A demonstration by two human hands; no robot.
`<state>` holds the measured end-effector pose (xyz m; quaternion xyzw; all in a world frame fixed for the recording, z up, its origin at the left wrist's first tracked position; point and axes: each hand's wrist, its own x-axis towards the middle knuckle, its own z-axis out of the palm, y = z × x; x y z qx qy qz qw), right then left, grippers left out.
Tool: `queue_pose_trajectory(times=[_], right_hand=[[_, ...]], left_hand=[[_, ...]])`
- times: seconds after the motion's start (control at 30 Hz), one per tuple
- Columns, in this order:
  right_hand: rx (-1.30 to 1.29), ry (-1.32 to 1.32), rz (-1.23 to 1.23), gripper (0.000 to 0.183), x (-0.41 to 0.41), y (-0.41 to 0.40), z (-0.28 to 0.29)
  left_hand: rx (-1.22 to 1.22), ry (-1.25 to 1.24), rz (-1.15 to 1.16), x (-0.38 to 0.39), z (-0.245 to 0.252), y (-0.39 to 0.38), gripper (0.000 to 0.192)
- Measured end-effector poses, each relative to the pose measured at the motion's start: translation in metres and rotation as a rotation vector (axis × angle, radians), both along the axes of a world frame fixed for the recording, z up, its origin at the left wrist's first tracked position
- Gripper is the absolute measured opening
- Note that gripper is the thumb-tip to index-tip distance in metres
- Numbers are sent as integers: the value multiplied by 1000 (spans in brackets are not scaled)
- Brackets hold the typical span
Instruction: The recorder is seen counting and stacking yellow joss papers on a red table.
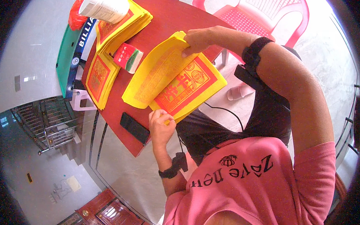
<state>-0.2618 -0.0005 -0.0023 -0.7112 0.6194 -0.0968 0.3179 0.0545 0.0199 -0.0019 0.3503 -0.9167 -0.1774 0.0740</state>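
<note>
In the head view, my right hand (198, 41) grips the top edge of a curled yellow paper sheet or sheets (157, 73). The curled paper's faintly printed underside shows. Beneath it lies yellow paper with a red printed panel (187, 86), partly over the table edge above my lap. My left hand (162, 126) pinches the near corner of this paper, a bit of yellow showing between its fingers. To the left, folded stacks of like yellow paper (99, 80) lie on the red table (171, 15), beside a small red and green box (128, 57).
A white tub (105, 5) stands on the far yellow stack, near a red plastic bag (77, 16). A black phone (134, 128) lies by the table's near corner. Beyond the table are a pink plastic chair (245, 18) and a green-topped billiard table (62, 60). A dark cable hangs near my lap.
</note>
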Motion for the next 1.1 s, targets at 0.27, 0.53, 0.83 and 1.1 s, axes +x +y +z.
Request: queue_pose_trajectory(times=[0.27, 0.53, 0.83, 1.1], right_hand=[[39, 48, -21, 39, 1, 0, 0], [17, 5, 5, 38, 0, -1, -4], [29, -10, -19, 40, 1, 0, 2], [-28, 120, 91, 37, 1, -4, -1]], left_hand=[[0, -94, -29, -6, 4, 0, 3], [-17, -96, -40, -8, 1, 1, 1], [-128, -207, -68, -15, -6, -6, 5], [292, -584, 34, -42, 24, -22, 9]])
